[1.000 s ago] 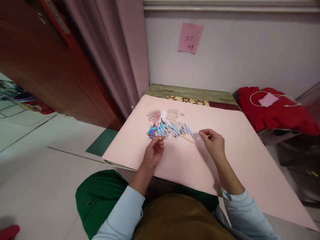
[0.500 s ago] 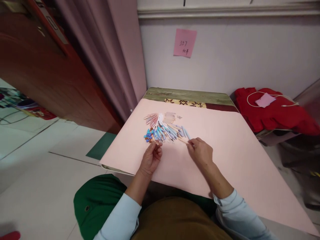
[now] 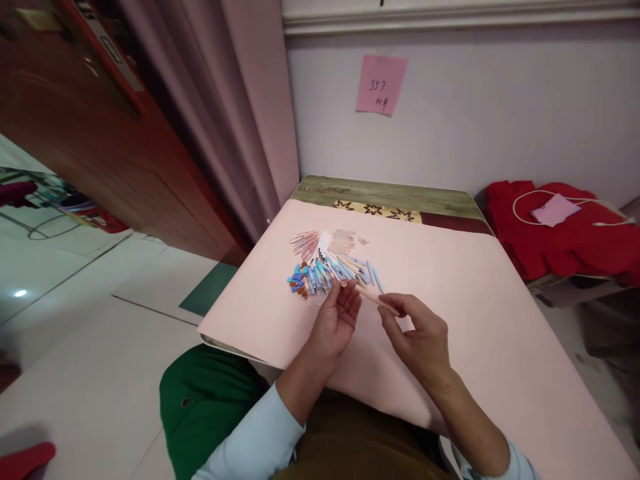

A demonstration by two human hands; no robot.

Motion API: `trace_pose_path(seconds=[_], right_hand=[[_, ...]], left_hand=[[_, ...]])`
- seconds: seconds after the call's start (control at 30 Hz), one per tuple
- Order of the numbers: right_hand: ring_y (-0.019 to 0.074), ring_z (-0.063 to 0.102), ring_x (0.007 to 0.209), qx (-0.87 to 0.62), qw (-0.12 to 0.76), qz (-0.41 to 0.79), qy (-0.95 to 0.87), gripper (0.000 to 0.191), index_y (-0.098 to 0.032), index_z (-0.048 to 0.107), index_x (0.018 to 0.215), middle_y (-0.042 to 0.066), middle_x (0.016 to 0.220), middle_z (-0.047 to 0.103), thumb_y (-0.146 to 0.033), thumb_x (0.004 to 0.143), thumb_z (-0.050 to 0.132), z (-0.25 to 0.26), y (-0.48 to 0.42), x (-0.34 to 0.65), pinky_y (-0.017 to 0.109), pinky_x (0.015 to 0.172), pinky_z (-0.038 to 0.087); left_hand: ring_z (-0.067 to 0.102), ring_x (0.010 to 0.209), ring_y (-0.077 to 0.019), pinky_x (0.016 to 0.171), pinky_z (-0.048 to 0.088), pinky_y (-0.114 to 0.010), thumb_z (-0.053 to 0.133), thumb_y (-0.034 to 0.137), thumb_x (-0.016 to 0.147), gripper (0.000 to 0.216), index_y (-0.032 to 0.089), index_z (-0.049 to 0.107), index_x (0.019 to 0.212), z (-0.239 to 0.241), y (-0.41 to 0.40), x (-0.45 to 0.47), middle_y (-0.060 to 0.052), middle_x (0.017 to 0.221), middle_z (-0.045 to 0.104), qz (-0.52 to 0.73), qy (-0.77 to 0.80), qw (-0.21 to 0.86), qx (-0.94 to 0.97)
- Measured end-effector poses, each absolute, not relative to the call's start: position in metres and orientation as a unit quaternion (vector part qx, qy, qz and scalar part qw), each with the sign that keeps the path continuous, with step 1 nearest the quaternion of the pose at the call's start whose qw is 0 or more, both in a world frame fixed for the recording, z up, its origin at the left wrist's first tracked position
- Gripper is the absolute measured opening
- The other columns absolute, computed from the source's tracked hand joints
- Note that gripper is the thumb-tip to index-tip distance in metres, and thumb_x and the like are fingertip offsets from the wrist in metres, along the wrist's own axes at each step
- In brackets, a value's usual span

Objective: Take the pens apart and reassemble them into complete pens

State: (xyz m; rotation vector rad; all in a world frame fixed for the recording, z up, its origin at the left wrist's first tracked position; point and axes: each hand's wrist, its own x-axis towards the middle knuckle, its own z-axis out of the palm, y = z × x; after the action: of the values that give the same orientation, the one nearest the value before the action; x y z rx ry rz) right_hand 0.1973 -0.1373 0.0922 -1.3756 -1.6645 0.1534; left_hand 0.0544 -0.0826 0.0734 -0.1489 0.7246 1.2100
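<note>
Head view. The counter is covered with a smooth, matte pink sheet; along its far edge a green wood-grain strip is exposed, bordered by a yellow band with dark star shapes.

Loose pen parts lie in groups on the sheet. Short, blocky blue caps are heaped at the left, with brown pieces among them. Straight, cylindrical blue barrels overlap beside them, pointing in mixed directions. Behind these are fanned slender pinkish rods, thin white rods with dark tips, and a bundle of translucent tubes. Two smooth pale-blue barrels lie at the right end of the pile.

The right grip pinches a slender beige barrel between thumb and index finger, near the barrel's right end. The barrel extends leftward from the fingertips, toward the left grip; contact between its far end and the left fingers cannot be determined. The left grip is palm-up, fingers curled, with thumb and index finger pinching a small pale piece, too small to identify, just in front of the pile.
</note>
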Motion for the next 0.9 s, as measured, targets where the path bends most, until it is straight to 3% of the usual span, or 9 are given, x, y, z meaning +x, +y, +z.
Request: trace_pose_path(seconds=[0.17,0.43,0.63,0.73,0.9], right_hand=[[0.0166,0.067,0.08,-0.516,0.482,-0.019,-0.707,0.021,-0.025,0.067,0.1,0.002,0.086,0.072,-0.014,0.083,0.06,0.099,-0.138,0.195,0.029,0.074,0.053],[0.0157,0.067,0.077,-0.532,0.45,-0.051,-0.715,0.017,-0.023,0.067,0.097,0.002,0.086,0.072,-0.016,0.084,0.061,0.09,-0.134,0.192,0.029,0.072,0.052],[0.0159,0.066,0.077,-0.537,0.475,-0.008,-0.698,0.015,-0.023,0.067,0.097,0.002,0.084,0.071,-0.018,0.085,0.06,0.088,-0.138,0.192,0.028,0.073,0.052],[0.0159,0.065,0.074,-0.594,0.46,0.025,-0.66,0.013,-0.023,0.068,0.094,0.003,0.088,0.072,-0.025,0.085,0.058,0.079,-0.138,0.199,0.026,0.061,0.049],[0.0153,0.059,0.058,-0.67,0.406,0.175,-0.596,0.019,-0.023,0.069,0.091,0.0,0.076,0.07,-0.037,0.083,0.059,0.05,-0.133,0.209,0.027,0.056,0.047]], left_hand=[[0.069,0.061,-0.0108,0.063,0.059,-0.021,0.059,0.024,0.091,0.016,0.011,0.067,0.087,0.076,-0.088,0.06,-0.005,0.074,0.073,0.539,0.32,0.776,-0.063],[0.072,0.075,-0.0138,0.071,0.059,-0.023,0.063,0.025,0.089,0.015,0.011,0.068,0.087,0.069,-0.095,0.064,-0.008,0.083,0.075,0.539,0.303,0.786,-0.01],[0.071,0.07,-0.0133,0.068,0.06,-0.023,0.061,0.023,0.09,0.015,0.009,0.067,0.088,0.068,-0.095,0.054,-0.009,0.08,0.074,0.549,0.34,0.762,-0.049],[0.071,0.065,-0.0124,0.064,0.06,-0.022,0.059,0.02,0.091,0.014,0.008,0.065,0.089,0.074,-0.091,0.041,-0.009,0.077,0.074,0.56,0.36,0.741,-0.087],[0.07,0.063,-0.0118,0.06,0.06,-0.02,0.056,0.017,0.092,0.013,0.008,0.064,0.094,0.077,-0.092,0.023,-0.008,0.076,0.073,0.567,0.355,0.737,-0.094]])
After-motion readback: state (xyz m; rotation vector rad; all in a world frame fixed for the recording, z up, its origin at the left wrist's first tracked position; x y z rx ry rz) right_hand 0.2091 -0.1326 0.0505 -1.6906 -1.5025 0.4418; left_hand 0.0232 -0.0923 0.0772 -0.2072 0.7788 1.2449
